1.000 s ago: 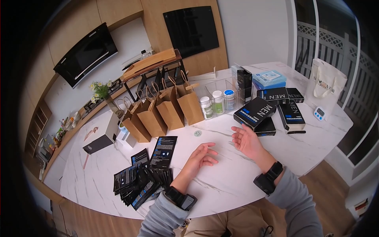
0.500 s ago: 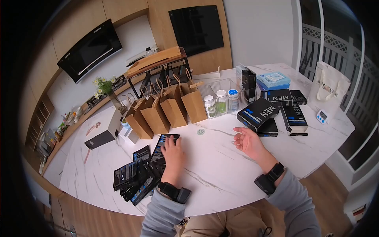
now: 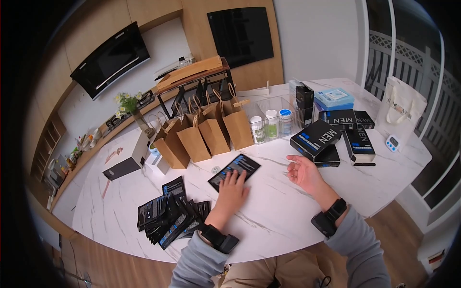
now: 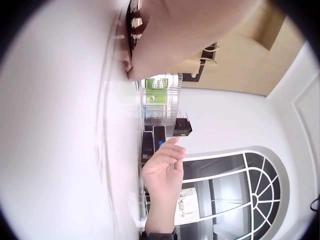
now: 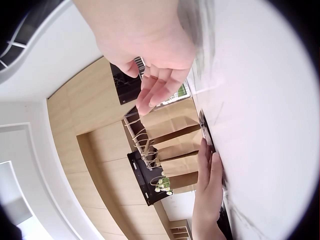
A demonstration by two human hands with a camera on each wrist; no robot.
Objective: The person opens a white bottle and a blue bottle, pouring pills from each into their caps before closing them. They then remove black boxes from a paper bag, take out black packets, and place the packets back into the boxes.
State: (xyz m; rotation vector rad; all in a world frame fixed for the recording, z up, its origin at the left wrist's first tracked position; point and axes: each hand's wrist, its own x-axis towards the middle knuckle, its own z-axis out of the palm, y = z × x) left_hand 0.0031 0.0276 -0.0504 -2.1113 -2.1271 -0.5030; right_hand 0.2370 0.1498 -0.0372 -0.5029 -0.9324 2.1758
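Note:
My left hand lies on a flat black sachet with white and blue print, fingers spread out over its near part. The sachet rests on the marble-patterned table, partly covered by those fingers. To the left is a loose pile of similar black sachets. My right hand hovers palm up near the black boxes, its fingers loosely bent and nothing in them. In the right wrist view the left hand shows low against the tabletop, in front of the paper bags.
Brown paper bags stand in a row behind the sachet, beside a clear organizer with bottles. Black boxes marked MEN are stacked at right, near a small timer and white bag. A white-and-black box sits at left.
The left hand first reached left onto the sachet beside the pile, then slid it rightward to the table's middle, where it now lies turned. The right hand stays nearly still.

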